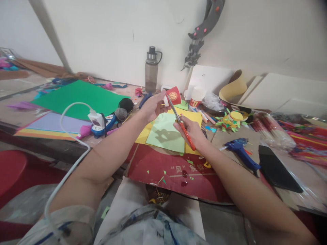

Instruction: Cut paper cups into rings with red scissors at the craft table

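Observation:
My left hand [153, 107] is closed round a small red paper cup [173, 95], held tipped on its side above the table. My right hand [192, 132] grips red-handled scissors [182, 127]. Their blades reach up to the cup's rim. Below both hands lies a light green paper sheet [166, 134] on top of a yellow sheet [194, 117], with the hands' shadow on it. Both rest partly on a red card sheet [173, 172] dotted with small paper scraps.
A blue glue gun [241, 151] lies to the right, next to a black sheet [276, 172]. A grey water bottle [151, 69] stands by the wall. Large green paper [79, 97], a white cable [71, 166] and plug adapter, another paper cup [197, 97] and coloured scraps surround the area.

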Available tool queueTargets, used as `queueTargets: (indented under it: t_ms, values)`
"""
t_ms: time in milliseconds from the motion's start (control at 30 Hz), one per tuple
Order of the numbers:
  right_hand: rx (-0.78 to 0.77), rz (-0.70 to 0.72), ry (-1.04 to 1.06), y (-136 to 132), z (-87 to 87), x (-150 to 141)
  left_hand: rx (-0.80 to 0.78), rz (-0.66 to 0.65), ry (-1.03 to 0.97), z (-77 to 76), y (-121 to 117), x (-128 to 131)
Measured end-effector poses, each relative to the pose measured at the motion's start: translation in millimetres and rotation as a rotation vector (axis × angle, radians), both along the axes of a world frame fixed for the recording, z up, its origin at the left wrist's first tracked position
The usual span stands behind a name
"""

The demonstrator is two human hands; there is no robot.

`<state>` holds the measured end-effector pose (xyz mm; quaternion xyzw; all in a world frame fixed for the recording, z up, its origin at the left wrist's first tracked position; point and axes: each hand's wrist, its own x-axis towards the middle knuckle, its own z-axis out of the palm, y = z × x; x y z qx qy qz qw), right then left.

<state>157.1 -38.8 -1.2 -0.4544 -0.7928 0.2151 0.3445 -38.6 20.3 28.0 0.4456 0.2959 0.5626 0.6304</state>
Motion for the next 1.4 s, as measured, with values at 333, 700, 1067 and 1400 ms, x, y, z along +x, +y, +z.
queueTargets:
  t_ms: [333, 700, 1067, 1400]
  values:
    - [-0.007, -0.009, -0.026, 1.6, 3.1, 3.2, 0.028, 0.115, -0.086, -1.6, -1.9, 8.8]
    - [-0.044, -0.019, -0.005, 0.7, 2.3, 2.1, -0.037, 0.128, -0.09, -4.3, -0.5, 10.0]
    - [-0.055, -0.023, -0.036, 0.3, 1.0, 1.7, -0.026, 0.123, -0.106, -5.5, -0.3, 10.2]
    - [-0.067, -0.048, -0.043, -3.7, 6.3, 1.1, -0.037, 0.121, -0.101, -6.0, -0.3, 10.7]
